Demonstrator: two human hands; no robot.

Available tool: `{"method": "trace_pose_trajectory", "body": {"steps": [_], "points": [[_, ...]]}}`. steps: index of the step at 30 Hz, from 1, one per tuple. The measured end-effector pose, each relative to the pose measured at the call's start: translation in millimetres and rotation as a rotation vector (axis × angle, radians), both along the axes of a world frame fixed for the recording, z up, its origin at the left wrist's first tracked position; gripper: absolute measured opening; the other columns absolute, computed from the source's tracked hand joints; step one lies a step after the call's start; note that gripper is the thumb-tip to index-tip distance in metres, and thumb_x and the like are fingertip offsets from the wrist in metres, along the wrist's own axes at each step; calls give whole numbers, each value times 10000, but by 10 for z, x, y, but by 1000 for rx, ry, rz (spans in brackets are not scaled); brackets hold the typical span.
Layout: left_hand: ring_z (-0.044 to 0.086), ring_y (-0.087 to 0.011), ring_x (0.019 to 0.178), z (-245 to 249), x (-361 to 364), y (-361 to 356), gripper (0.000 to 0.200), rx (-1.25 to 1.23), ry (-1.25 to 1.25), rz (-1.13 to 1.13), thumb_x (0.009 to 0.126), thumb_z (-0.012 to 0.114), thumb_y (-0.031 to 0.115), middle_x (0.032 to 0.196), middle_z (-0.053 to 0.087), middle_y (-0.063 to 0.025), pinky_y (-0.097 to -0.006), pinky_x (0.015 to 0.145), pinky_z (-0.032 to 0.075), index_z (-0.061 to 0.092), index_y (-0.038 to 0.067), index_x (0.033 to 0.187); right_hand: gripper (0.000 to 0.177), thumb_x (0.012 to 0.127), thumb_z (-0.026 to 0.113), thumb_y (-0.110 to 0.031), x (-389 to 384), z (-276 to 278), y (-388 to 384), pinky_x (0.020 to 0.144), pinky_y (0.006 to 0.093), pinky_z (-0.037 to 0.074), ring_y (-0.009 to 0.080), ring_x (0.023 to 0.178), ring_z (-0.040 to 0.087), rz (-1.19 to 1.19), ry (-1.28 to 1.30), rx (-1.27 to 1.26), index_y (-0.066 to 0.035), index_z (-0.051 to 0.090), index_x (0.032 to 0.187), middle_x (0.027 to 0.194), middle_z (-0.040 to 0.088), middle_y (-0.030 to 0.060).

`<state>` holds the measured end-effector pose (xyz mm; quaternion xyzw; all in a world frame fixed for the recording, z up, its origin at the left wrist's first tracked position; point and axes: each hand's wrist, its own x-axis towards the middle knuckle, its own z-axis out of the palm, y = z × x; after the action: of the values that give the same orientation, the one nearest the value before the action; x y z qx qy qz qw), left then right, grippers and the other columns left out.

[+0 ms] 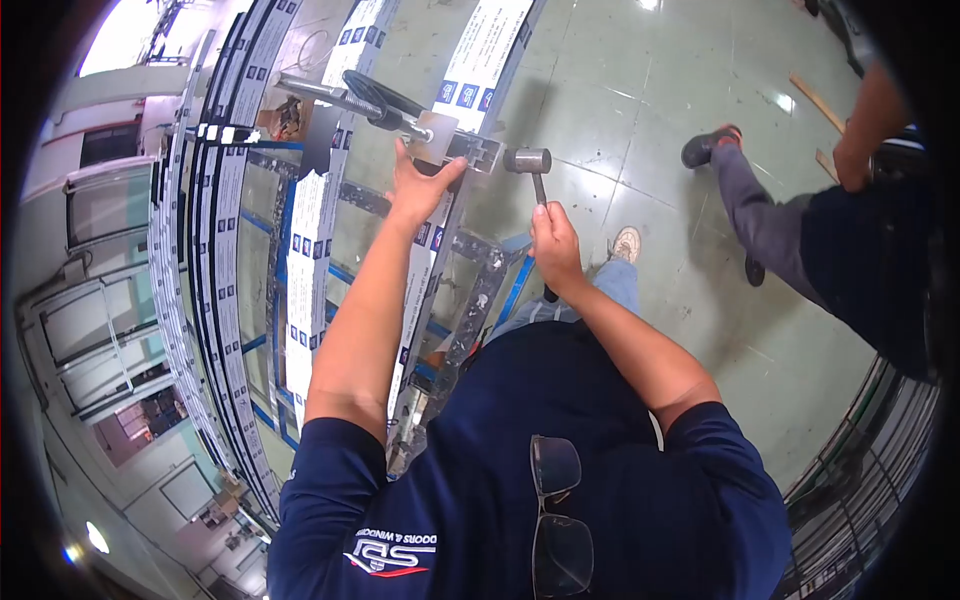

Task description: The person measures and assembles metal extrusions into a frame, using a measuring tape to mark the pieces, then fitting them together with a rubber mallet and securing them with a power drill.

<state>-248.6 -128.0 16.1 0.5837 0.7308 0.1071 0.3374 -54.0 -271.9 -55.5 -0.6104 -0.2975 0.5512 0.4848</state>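
My right hand is wrapped round the handle of a mallet, whose dark cylindrical head is beside the end of a metal profile piece. With thumb and fingers spread, my left hand rests against this piece and a pale translucent block. A clamp with a long threaded bar and a black handle reaches the block from the left. Beneath them runs a long profile wrapped in white film with blue labels. What my left palm touches underneath is hidden.
More film-wrapped profiles lie to the left on a blue metal rack. At the right a person in dark clothes stands on the tiled floor. Metal bars are at the lower right.
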Motion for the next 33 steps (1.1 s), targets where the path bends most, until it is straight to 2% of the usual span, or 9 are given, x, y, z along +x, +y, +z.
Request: {"method": "trace_pose_trajectory", "body": {"steps": [5, 12, 18, 20, 21, 26, 30, 31, 33], "points": [[237, -376, 1502, -24, 119, -52, 1438, 4, 48, 46, 620, 779, 751, 1604, 281, -226, -544, 1217, 49, 15, 22, 1597, 297, 1049, 458, -336, -206, 17, 44, 706, 500, 468, 426, 763, 621, -42, -94, 11, -45, 486, 998, 780, 612, 206], [296, -399, 1458, -70, 93, -52, 1446, 35, 44, 52, 615, 775, 764, 1559, 331, -262, -504, 1196, 114, 18, 17, 1594, 276, 1049, 459, -325, -315, 15, 39, 722, 509, 469, 453, 804, 625, 12, -127, 21, -50, 483, 1034, 810, 624, 221], [279, -405, 1454, -119, 88, -56, 1463, 62, 50, 69, 611, 778, 770, 1538, 352, -274, -493, 1194, 95, 4, 9, 1591, 280, 1049, 468, -314, -195, 58, 42, 669, 449, 470, 344, 696, 603, 46, -176, 40, -42, 498, 988, 762, 591, 160], [268, -401, 1461, -99, 101, -86, 1465, 66, 42, 89, 609, 778, 770, 1537, 356, -271, -493, 1195, 93, 0, 10, 1591, 283, 1056, 472, -315, -81, 179, 9, 614, 387, 457, 216, 637, 553, 39, -99, -11, -50, 498, 959, 719, 553, 81], [250, -401, 1469, -70, 113, -91, 1463, 77, 51, 85, 613, 779, 766, 1539, 349, -271, -503, 1195, 87, -4, 12, 1591, 205, 1075, 474, -297, -15, 267, 35, 448, 242, 328, 61, 509, 370, 5, 58, 12, -100, 499, 1022, 694, 428, -31], [217, -358, 1488, -60, 305, -380, 1370, 340, 192, 192, 662, 832, 647, 1543, 323, -260, -559, 1193, 73, 41, 19, 1587, 280, 1062, 481, -220, 671, 806, 515, 448, 242, 329, 62, 506, 378, 130, 92, -168, -107, 535, 1313, 699, 431, -25], [380, -360, 1364, 57, 500, -722, 1122, 287, -154, 354, 713, 860, 517, 1448, 410, -213, -511, 1143, 239, 256, 7, 1509, 333, 1036, 500, -155, 1013, 1001, 1155, 448, 240, 319, 62, 513, 374, 301, 212, -257, -110, 523, 1365, 717, 445, -25], [429, -358, 1306, -16, 542, -754, 914, 322, -165, 378, 728, 855, 500, 1386, 447, -180, -479, 1105, 297, 431, 49, 1400, 357, 1026, 507, -138, 1054, 1010, 1322, 448, 240, 321, 61, 517, 375, 391, 207, -283, -110, 518, 1381, 721, 447, -25], [423, -359, 1309, 48, 612, -667, 840, 250, -22, 372, 727, 855, 502, 1372, 454, -176, -476, 1099, 307, 490, 71, 1349, 381, 1015, 510, -122, 1063, 1019, 1630, 447, 242, 332, 62, 519, 381, 516, 176, -320, -112, 511, 1396, 721, 447, -25]]}}
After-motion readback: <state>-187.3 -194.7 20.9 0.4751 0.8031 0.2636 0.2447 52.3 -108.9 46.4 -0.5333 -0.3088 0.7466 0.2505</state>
